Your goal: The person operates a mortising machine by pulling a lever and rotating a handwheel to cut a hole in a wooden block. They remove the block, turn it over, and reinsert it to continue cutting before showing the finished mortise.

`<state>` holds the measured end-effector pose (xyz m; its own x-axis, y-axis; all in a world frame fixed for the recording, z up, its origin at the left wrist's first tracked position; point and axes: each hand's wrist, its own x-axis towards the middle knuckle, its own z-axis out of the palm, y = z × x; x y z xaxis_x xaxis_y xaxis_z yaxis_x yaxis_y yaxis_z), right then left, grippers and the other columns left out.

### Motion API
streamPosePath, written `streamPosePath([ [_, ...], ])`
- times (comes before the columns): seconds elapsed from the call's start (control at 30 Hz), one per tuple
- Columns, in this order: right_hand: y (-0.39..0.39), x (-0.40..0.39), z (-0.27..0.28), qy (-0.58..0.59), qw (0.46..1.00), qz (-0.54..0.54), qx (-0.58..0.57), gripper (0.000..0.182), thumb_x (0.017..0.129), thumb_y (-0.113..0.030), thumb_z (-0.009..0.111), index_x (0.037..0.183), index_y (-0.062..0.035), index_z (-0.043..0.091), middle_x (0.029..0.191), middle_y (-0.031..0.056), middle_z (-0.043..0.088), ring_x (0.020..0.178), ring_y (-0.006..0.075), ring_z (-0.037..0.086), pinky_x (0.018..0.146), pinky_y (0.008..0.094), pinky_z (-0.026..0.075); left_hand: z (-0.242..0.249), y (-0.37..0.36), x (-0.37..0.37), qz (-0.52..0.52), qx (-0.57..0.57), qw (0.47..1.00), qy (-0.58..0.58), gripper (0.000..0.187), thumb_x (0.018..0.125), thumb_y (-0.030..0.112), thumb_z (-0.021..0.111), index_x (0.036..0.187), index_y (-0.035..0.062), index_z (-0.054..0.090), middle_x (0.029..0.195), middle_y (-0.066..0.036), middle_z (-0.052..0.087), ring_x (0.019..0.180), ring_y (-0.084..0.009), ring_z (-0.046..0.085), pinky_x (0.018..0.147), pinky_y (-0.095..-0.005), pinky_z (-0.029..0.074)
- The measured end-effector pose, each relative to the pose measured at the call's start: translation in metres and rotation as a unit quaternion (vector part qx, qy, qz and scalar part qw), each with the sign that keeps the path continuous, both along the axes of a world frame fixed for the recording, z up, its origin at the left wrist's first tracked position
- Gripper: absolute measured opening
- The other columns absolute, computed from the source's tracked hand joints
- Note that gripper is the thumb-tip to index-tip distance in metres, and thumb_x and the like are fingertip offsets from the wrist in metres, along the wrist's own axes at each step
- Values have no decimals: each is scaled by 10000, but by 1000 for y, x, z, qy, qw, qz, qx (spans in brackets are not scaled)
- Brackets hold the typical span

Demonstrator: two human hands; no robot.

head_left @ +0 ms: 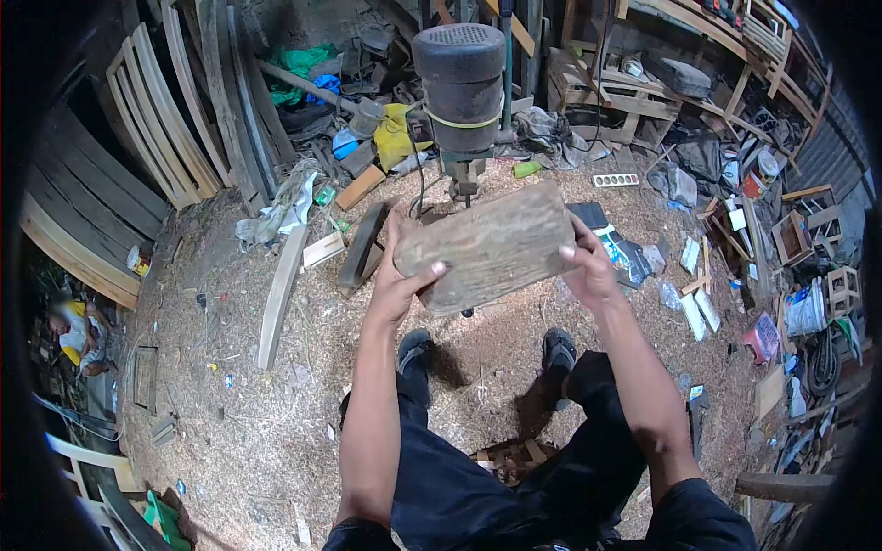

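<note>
A thick, weathered wooden block [491, 246] is held up between my two hands, its right end tilted higher. My left hand [400, 275] grips the block's left end, thumb on the near face and fingers behind it. At the right end my right hand [593, 264] holds it with the thumb on the face, the other fingers partly hidden. Just beyond the block stands a machine with a dark cylindrical motor [459, 87]; its lower part is hidden by the block. Dark wooden pieces [364, 246] lie beside my left hand.
Sawdust covers the floor [239, 404]. A curved board [283, 298] lies at the left, and long planks [165, 119] lean at the back left. A power strip [615, 180] lies behind my right hand. Another person [83, 335] sits at the far left.
</note>
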<state>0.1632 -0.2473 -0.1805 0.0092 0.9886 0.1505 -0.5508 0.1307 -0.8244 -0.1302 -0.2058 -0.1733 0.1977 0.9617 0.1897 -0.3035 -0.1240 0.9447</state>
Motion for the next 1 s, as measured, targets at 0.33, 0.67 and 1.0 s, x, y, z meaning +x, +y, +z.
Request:
streamPosePath([
  [0.33, 4, 27, 18, -255, 965, 55, 0, 845, 712, 6, 774, 1442, 33, 350, 1393, 140, 493, 1260, 241, 492, 1101, 366, 359, -1, -4, -8, 53, 125, 982, 135, 803, 546, -15, 865, 1247, 72, 483, 1163, -66, 572, 1083, -189, 574, 976, -337, 474],
  [0.67, -7, -27, 10, -236, 971, -29, -27, 906, 844, -437, 713, 1461, 35, 246, 1307, 243, 519, 1214, 297, 535, 986, 405, 485, -18, -20, 41, -56, -288, 919, -262, 607, 879, 332, 660, 1355, 20, 447, 1261, -145, 575, 1159, -304, 560, 1017, -455, 431],
  [1.0, -7, -54, -23, -381, 918, -104, 23, 767, 698, -62, 747, 1356, 100, 387, 1195, 197, 596, 1125, 237, 586, 971, 346, 466, -32, -23, 42, -22, -265, 961, 78, 918, 851, 641, 579, 1454, 16, 282, 1512, -215, 258, 1430, -346, 195, 1116, -577, 197],
])
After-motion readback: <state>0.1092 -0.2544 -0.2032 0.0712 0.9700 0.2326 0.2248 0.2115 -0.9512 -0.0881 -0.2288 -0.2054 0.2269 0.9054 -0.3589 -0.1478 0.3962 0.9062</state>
